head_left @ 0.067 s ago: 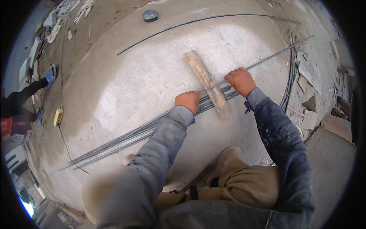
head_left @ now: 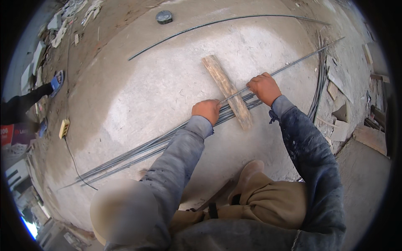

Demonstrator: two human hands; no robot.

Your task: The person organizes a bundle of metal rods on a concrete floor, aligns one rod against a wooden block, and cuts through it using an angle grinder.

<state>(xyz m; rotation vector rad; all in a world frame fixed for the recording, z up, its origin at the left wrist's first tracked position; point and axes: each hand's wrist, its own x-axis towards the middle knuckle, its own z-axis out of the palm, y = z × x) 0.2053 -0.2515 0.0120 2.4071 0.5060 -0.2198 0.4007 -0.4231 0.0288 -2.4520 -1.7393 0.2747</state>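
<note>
A long thin rebar rod runs slantwise across a rough wooden plank on the concrete floor. My left hand is closed round it just left of the plank. To the right of the wood, my right hand grips the same rod, its fingers curled over it. Beneath my hands lies a bundle of rebar, stretching to the lower left and partly covered by my left forearm. The bundle meets the plank near its closer end.
One more rebar lies curved at the back, near a dark round object. Bent bars and wood scraps line the right. At left are a yellow power strip with a cord and another person's blue-slippered foot.
The other person's leg at the left has shifted slightly. My hands and the rod look almost the same.
</note>
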